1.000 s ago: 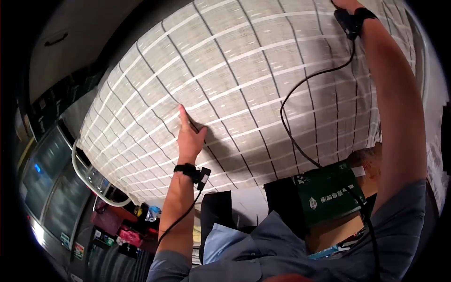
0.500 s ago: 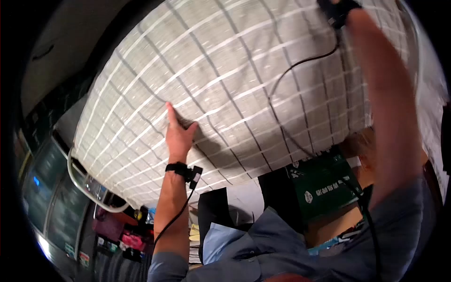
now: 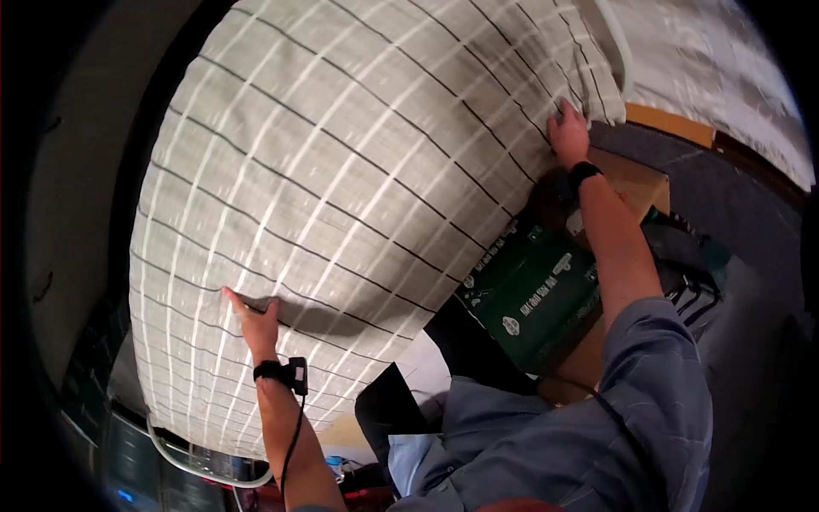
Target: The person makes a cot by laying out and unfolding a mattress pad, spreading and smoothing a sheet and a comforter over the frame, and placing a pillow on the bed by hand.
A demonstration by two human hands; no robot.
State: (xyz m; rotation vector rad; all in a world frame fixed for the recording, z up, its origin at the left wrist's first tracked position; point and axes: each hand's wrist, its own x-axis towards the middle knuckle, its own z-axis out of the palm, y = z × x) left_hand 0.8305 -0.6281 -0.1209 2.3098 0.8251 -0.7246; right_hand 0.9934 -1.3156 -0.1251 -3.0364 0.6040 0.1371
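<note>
A checked cream cloth (image 3: 341,154) with dark and white lines covers a bed-like surface. My left hand (image 3: 256,328) rests on the cloth at the lower left, index finger and thumb spread, holding nothing. My right hand (image 3: 570,135) is at the cloth's near edge on the upper right, its fingers touching or partly under the cloth; whether they pinch it cannot be made out. Each wrist wears a black strap with a small device, and a black cable runs from the left one.
Green printed cartons (image 3: 546,294) and an open brown box (image 3: 627,183) stand beside the bed on the right. White metal rails curve at the lower left (image 3: 200,471) and upper right. A pale patterned cover lies at the far upper right.
The view has turned to the right. My right hand has come from the far top of the cloth back to its near edge. My left hand stays spread on the cloth.
</note>
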